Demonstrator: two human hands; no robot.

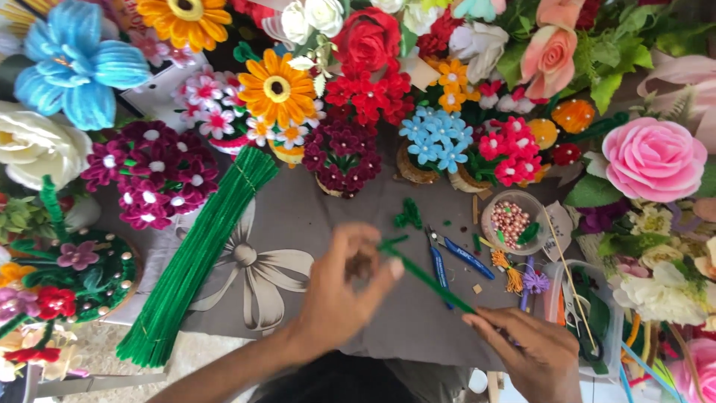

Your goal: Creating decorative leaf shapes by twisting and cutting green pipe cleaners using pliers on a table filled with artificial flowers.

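Green pipe cleaner (429, 280) stretched above the grey desk (335, 224) — left hand (347, 287) pinching its upper end, right hand (526, 339) closed on the lower end. Probably light, fuzzy, easily bent — best gripped near the ends. Blue pliers (455, 257) just behind; a green pipe cleaner bundle (198, 257) well to the left.

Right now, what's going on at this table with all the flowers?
A person is working a green pipe cleaner stem with both bare hands: the left hand pinches its upper end, and the right hand holds the lower end. Blue-handled pliers lie just behind it on the grey cloth, a bundle of green pipe cleaners lies to the left, and finished craft flowers ring the table.
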